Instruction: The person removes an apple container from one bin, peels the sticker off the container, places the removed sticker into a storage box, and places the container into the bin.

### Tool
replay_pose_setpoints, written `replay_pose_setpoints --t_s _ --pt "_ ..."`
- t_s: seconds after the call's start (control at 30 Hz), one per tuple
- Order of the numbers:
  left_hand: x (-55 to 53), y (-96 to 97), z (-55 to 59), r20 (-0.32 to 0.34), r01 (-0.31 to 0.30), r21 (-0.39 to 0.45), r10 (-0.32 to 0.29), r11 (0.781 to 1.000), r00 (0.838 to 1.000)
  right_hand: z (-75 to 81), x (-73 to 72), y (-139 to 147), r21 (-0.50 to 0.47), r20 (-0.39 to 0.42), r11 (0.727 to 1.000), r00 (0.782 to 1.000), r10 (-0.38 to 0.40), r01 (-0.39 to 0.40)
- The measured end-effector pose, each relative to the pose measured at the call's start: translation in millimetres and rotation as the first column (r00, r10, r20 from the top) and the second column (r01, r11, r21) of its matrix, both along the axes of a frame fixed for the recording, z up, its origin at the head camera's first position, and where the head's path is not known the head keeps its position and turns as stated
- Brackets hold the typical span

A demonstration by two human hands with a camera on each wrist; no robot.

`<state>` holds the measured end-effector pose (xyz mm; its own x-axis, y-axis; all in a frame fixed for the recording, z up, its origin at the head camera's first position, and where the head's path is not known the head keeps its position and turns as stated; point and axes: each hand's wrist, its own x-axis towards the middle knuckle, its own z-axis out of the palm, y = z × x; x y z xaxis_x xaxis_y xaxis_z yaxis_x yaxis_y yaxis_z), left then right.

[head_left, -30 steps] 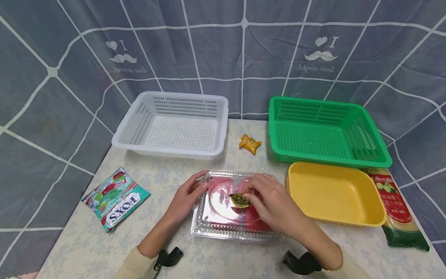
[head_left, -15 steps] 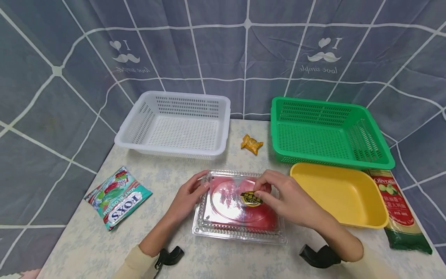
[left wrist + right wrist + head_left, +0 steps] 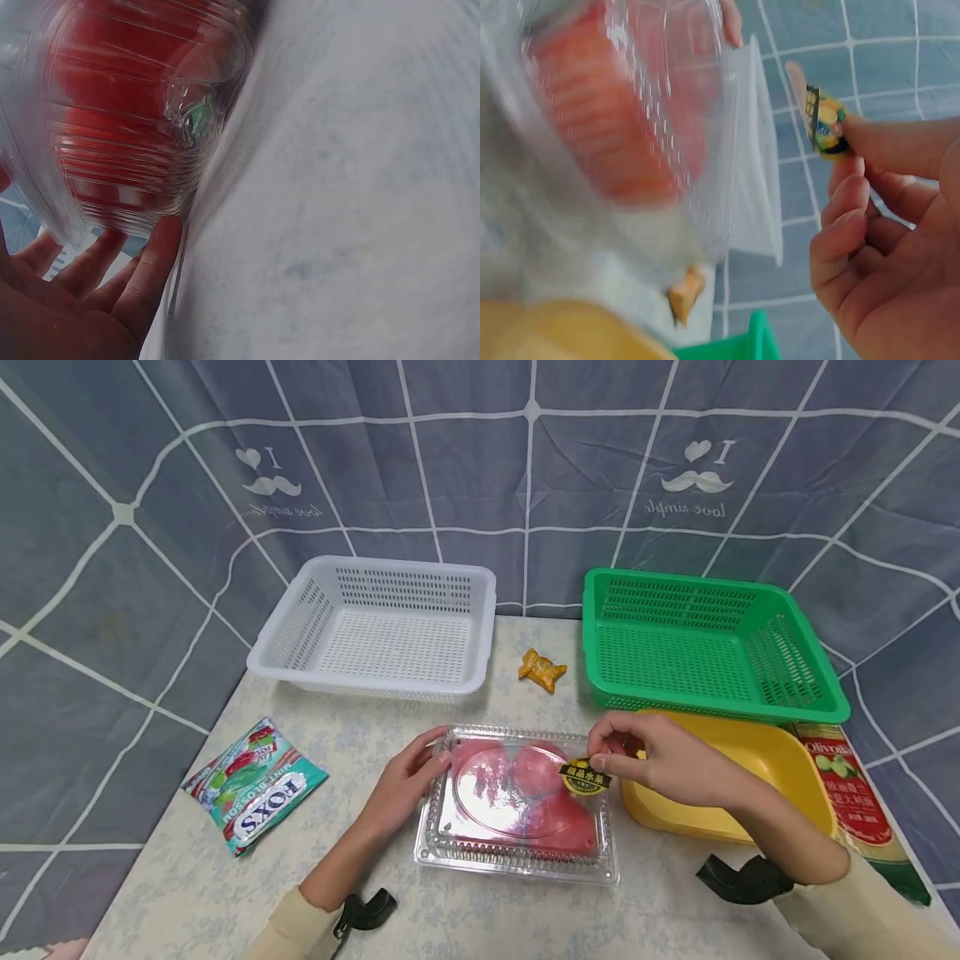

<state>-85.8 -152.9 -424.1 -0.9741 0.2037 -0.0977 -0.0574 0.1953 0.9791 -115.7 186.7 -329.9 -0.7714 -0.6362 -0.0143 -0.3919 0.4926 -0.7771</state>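
Note:
A clear plastic clamshell box [image 3: 517, 870] with red contents lies on the table in front of me. My left hand [image 3: 401, 785] holds its left side near the far corner, thumb on the lid's edge. In the left wrist view, the fingers [image 3: 150, 277] press against the ribbed side of the box. My right hand [image 3: 660, 756] pinches a black-and-yellow round sticker [image 3: 585, 777] with a banner across it, between thumb and index finger. From the right wrist, the sticker [image 3: 825, 127] shows lifted clear of the lid, slightly curled; in the head view it overlaps the lid's right side.
A white basket [image 3: 480, 668] and a green basket [image 3: 600, 681] stand at the back, with a small orange wrapped candy [image 3: 542, 671] between them. A yellow tub [image 3: 645, 822] sits right, beside an Olivoilà packet [image 3: 847, 785]. At left lies a Fox's candy bag [image 3: 255, 789].
My right hand has moved right, carrying the sticker from the middle of the lid to its right edge and off the lid. The left hand stays at the box's left side.

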Motion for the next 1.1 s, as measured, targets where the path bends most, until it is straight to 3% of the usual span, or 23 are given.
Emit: replay_pose_setpoints --t_s 0.3,0.63,1.1 --pt "-0.7 0.6 1.5 0.006 0.003 -0.02 -0.002 1.0 1.0 -0.4 -17.2 25 0.056 -0.016 0.998 0.999 0.039 -0.038" --pt "-0.1 1.1 2.4 0.011 0.003 -0.004 -0.003 1.0 1.0 -10.5 -37.2 59 0.163 0.084 0.979 0.99 0.111 -0.123" --pt "0.2 1.9 1.5 0.013 -0.015 -0.015 0.015 1.0 1.0 -38.1 -38.6 101 0.256 0.007 0.965 0.998 0.06 -0.06"
